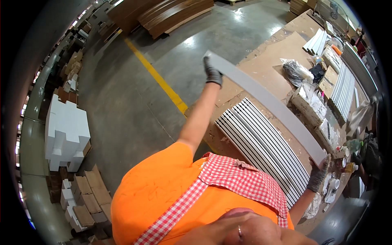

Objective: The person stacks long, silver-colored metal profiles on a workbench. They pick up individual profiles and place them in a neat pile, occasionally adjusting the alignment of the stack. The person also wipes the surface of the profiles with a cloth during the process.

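Observation:
A long, flat, pale grey-white board [267, 100] spans the workbench at a slant, held up by both hands. My left hand [212, 72], in a dark grey glove, is closed round its far end, out past the bench edge. At the near end, on the right, my right hand [319, 174] grips the board; its glove is grey too, with lighter fingers. Beneath and nearer to me lies a stack of white slats [261, 149] in two rows side by side, with dark gaps between them.
On the brown-topped workbench [271, 61] sit a clear plastic bag [296, 72], white foam-like blocks [309, 103], more white strips [344, 92] and small bottles [350, 167]. Left of it runs a yellow floor line [155, 75]. White blocks [67, 126] and cartons [92, 192] stand far left.

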Motion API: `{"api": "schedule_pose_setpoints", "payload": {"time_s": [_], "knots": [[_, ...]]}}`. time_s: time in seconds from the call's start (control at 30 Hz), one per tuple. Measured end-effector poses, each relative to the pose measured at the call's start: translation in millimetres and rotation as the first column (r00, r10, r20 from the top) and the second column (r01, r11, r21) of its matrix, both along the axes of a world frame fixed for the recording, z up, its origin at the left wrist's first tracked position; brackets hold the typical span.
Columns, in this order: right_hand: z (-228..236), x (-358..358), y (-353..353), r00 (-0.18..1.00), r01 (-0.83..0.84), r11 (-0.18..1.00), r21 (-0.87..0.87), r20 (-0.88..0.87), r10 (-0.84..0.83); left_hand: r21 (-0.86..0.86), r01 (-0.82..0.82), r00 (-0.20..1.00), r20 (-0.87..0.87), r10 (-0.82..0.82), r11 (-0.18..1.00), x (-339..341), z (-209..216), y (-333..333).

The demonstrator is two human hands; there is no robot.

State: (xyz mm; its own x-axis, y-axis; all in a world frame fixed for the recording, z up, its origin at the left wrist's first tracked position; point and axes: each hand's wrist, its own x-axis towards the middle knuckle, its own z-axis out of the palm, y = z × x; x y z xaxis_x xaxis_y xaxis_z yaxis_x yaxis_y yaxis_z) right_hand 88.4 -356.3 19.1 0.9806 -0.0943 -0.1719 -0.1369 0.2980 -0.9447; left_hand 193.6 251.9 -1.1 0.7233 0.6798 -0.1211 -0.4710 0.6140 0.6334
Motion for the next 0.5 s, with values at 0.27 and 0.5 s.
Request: {"api": "schedule_pose_setpoints", "payload": {"time_s": [0.27, 0.5], "knots": [[28.9, -10.0, -26.4, 0.959, 0.102, 0.983, -0.151, -0.249, -0.138, 0.429, 0.101, 0.938, -0.341, 0.057, 0.898, -40.7, 4.0, -9.6], [-41.4, 44.3, -131.2, 0.918, 0.099, 0.992, 0.075, -0.392, -0.062, 0.504, 0.457, 0.792, -0.605, -0.078, 0.733, 13.7, 9.8, -61.1]]}}
